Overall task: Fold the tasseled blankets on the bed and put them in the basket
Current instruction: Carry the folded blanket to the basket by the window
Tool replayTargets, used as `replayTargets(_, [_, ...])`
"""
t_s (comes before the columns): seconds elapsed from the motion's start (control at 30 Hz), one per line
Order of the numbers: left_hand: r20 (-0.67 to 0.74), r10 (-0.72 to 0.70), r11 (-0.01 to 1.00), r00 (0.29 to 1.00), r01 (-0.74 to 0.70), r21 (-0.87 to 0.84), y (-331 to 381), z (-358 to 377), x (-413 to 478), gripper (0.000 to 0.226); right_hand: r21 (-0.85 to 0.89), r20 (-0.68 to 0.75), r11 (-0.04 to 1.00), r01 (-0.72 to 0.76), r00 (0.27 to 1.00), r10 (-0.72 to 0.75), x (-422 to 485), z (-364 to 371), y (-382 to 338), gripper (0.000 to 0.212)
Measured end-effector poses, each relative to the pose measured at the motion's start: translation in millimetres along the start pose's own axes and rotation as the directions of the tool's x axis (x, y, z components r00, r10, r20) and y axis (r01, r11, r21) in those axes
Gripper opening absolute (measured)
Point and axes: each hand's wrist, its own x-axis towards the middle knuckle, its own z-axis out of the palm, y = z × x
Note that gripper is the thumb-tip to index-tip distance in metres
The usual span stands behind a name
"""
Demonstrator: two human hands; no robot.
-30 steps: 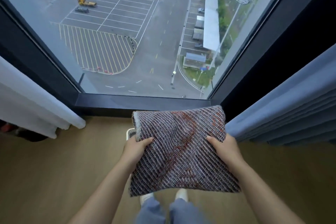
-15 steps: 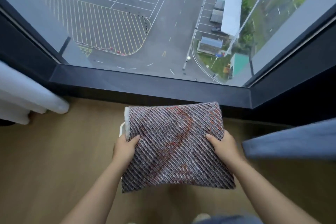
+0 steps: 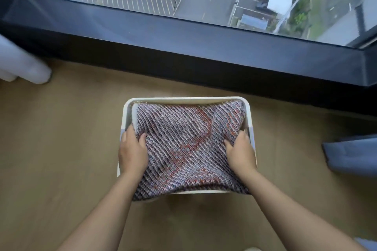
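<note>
A folded woven blanket (image 3: 183,144), grey and dark with orange-red patches, lies inside a white rectangular basket (image 3: 183,100) on the wooden floor. Its near edge hangs over the basket's front rim. My left hand (image 3: 132,153) grips the blanket's left side, just inside the left wall of the basket. At the blanket's right side my right hand (image 3: 240,153) holds the cloth against the right wall. The basket's inside and any tassels are hidden under the blanket.
A dark window sill (image 3: 183,47) runs across just beyond the basket, with glass above it. A white curtain (image 3: 22,63) hangs at the left and a blue curtain (image 3: 350,155) reaches the floor at the right. Wooden floor (image 3: 61,149) surrounds the basket.
Both hands have lowered the folded blanket from the air down into the basket. The view has tilted down and the basket now shows fully.
</note>
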Motion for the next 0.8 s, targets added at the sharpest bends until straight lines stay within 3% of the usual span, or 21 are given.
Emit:
replayTargets(0.07, [0.019, 0.068, 0.994, 0.998, -0.069, 0.079, 3.9, -2.1, -6.6, 0.064, 0.007, -0.121, 0.995, 0.102, 0.988, -0.101, -8.8, -3.1, -1.4, 0.061])
replayTargets(0.13, [0.178, 0.224, 0.907, 0.958, -0.272, 0.32, 9.9, 0.8, -18.1, 0.092, -0.115, -0.141, 0.942, 0.315, 0.934, -0.329, -18.4, -4.7, -3.3, 0.093])
replayTargets(0.2, [0.375, 0.31, 0.746, 0.874, -0.467, 0.474, 8.4, 7.9, -30.0, 0.107, -0.303, 0.094, 0.812, 0.498, 0.864, -0.495, -23.7, -4.6, -8.0, 0.122])
replayTargets(0.23, [0.45, 0.282, 0.699, 0.847, -0.503, 0.508, 6.0, 9.8, -33.2, 0.112, -0.388, 0.223, 0.744, 0.544, 0.838, -0.497, -22.1, -4.2, -8.3, 0.13])
replayTargets(0.33, [0.544, 0.132, 0.646, 0.828, -0.489, 0.587, -9.9, 17.3, -29.2, 0.127, -0.565, 0.397, 0.649, 0.51, 0.857, -0.328, -5.9, 0.2, 1.5, 0.138])
replayTargets(0.47, [0.54, 0.081, 0.559, 0.838, -0.487, 0.671, -21.6, 54.5, -4.3, 0.135, -0.642, 0.389, 0.63, 0.438, 0.893, -0.225, 20.6, 33.4, 18.6, 0.138])
replayTargets(0.63, [0.53, 0.047, 0.513, 0.846, -0.476, 0.714, -28.1, 87.1, 13.0, 0.135, -0.644, 0.364, 0.646, 0.41, 0.907, -0.213, 41.9, 62.9, 27.8, 0.14])
replayTargets(0.8, [0.613, -0.042, 0.516, 0.789, -0.508, 0.689, -4.8, 59.0, 4.9, 0.129, -0.56, 0.499, 0.688, 0.461, 0.851, -0.164, 29.1, 32.1, 9.5, 0.132])
